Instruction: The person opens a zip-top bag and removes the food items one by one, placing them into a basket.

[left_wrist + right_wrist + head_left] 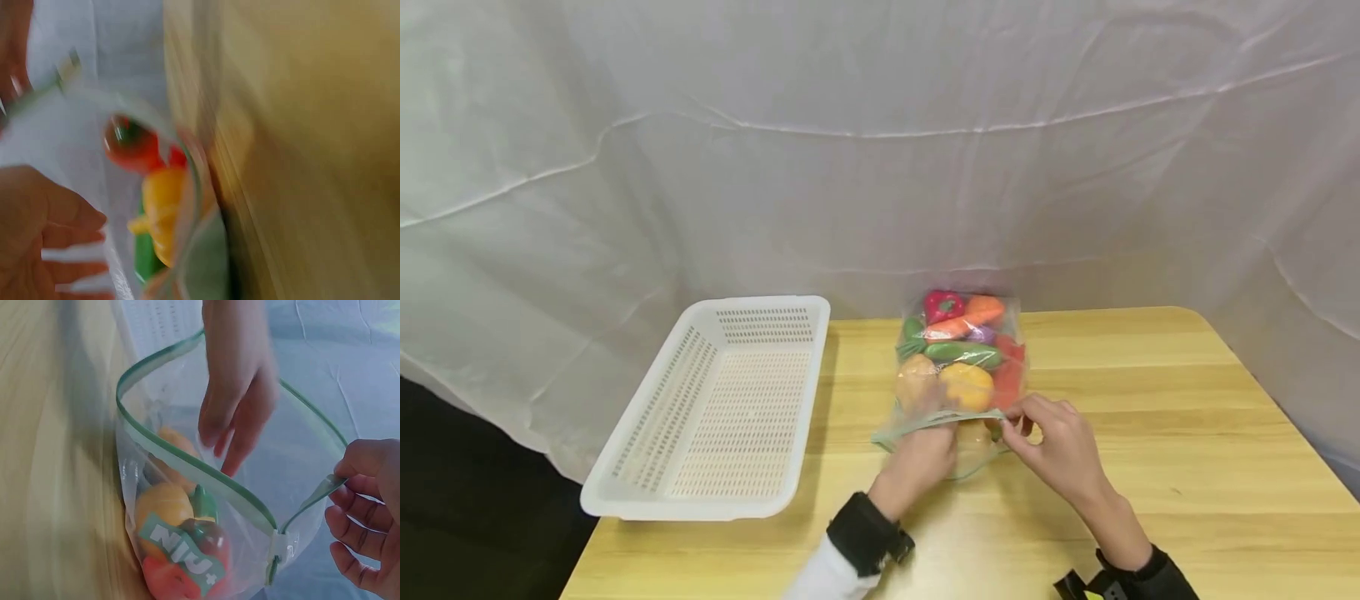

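A clear zip bag (181, 464) with a green rim lies mouth toward me, full of toy-like produce. Inside show a red bell pepper (943, 306), a carrot (951, 328), a cucumber (964, 355) and a yellow bell pepper (967, 386). A tomato (129, 145) appears in the left wrist view. My left hand (922, 461) reaches through the bag's mouth; its fingers, partly spread, hold nothing in the left wrist view. At the mouth's right corner, my right hand (1058, 442) pinches the rim near the white zip slider (281, 548).
Left of the bag, a white perforated plastic basket (800, 433) stands on the wooden table (1165, 400). Behind the table hangs a pale grey cloth (880, 192). The table's right edge slopes away beyond my right hand.
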Demonstrator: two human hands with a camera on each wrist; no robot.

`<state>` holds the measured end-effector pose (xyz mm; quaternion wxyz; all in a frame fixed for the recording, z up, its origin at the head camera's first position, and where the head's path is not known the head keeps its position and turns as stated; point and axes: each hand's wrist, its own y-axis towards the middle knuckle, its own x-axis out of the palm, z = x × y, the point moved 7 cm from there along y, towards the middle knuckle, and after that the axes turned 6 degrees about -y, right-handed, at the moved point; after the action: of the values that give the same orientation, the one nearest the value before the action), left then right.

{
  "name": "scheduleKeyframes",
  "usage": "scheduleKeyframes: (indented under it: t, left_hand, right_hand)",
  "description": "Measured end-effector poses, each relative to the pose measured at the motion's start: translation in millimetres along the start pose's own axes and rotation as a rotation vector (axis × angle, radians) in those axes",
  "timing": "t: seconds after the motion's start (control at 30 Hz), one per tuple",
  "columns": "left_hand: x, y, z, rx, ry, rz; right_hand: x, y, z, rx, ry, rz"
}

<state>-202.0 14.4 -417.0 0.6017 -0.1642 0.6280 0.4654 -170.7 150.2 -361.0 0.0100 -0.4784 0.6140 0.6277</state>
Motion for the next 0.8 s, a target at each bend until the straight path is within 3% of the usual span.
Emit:
scheduleKeyframes:
  t: [0.07,0.13,0.27,0.33,0.53,0.67,0.8]
  left_hand:
    - [2.4,10.9,-16.8,-0.088,0.109,0.063]
    - [7.1,19.8,-33.8,-0.196,0.129,0.065]
    - [22.0,28.8,-59.1,-0.417,-0.040,-0.083]
    - [24.9,29.8,-65.1,-0.487,-0.104,-0.127]
    - [21.9,32.9,-66.5,-0.532,-0.151,-0.088]
    - [21.3,28.0,-59.5,-0.536,-0.082,-0.083]
    - [18.0,15.3,-38.5,-0.414,0.057,-0.052]
  right_hand:
    - [3.3,-0.2,-2.4,0.006,0.011,-0.013]
    - [7.3,-0.7,-5.3,0.008,0.022,-0.029]
    - [14.9,-1.2,-10.5,0.012,0.034,-0.051]
    - [18.1,-1.1,-12.6,0.012,0.036,-0.055]
    - [22.5,-0.3,-13.5,0.031,0.035,-0.050]
    - [22.9,-1.2,-10.3,0.054,0.035,-0.054]
    - [22.8,-2.5,-6.7,0.070,0.040,-0.058]
